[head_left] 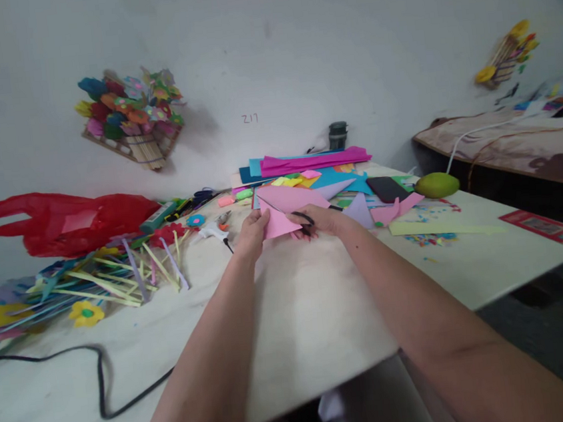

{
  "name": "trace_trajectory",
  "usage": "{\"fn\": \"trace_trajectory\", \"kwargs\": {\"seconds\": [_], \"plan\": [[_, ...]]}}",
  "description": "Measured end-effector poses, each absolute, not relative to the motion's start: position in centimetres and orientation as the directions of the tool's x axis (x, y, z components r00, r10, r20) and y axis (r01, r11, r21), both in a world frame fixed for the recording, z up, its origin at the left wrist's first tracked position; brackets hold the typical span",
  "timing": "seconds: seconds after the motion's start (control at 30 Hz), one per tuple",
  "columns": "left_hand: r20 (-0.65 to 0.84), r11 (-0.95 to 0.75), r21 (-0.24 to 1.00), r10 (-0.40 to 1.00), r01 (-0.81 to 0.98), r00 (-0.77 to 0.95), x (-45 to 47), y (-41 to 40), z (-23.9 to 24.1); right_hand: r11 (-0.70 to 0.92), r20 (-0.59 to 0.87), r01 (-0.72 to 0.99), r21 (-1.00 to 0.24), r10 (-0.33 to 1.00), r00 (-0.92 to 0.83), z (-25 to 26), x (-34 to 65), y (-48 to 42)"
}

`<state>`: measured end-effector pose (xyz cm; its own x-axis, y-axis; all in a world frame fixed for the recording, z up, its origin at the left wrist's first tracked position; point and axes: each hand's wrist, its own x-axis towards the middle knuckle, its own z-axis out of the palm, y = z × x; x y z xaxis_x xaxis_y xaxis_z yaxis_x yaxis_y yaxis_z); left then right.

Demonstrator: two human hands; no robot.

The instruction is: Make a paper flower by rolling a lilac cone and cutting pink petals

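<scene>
Paper (pixel 279 224), a pink sheet, lies at the far middle of the bench (pixel 297 317), between my two hands. My left hand (pixel 252 234) pinches its left edge, fingers closed on it. My right hand (pixel 325 220) sits on the other side with black scissors (pixel 305 223) gripped in its fingers, blades at the sheet's right edge. The sheet's long axis runs left to right, hand to hand. A glue gun (pixel 212 232) lies just left of my left hand.

Pale table (pixel 322 314) with coloured paper (pixel 290 196), red bag (pixel 76 226)
</scene>
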<state>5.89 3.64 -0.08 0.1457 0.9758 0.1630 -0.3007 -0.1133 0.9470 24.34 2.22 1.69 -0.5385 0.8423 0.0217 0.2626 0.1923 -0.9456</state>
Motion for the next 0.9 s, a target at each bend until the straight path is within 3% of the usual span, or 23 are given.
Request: {"fn": "trace_trajectory", "kwargs": {"seconds": [0.53, 0.9], "plan": [[0.12, -0.075, 0.943, 0.986, -0.324, 0.12, 5.6, 3.6, 0.0, 0.221, 0.081, 0.255, -0.941, 0.881, -0.466, 1.79, 24.02, 2.39], [0.147, -0.132, 0.958, 0.988, -0.255, 0.039, 5.51, 4.24, -0.52, 0.2, 0.017, 0.331, -0.922, 0.876, -0.481, 1.94, 24.4, 2.29]]}}
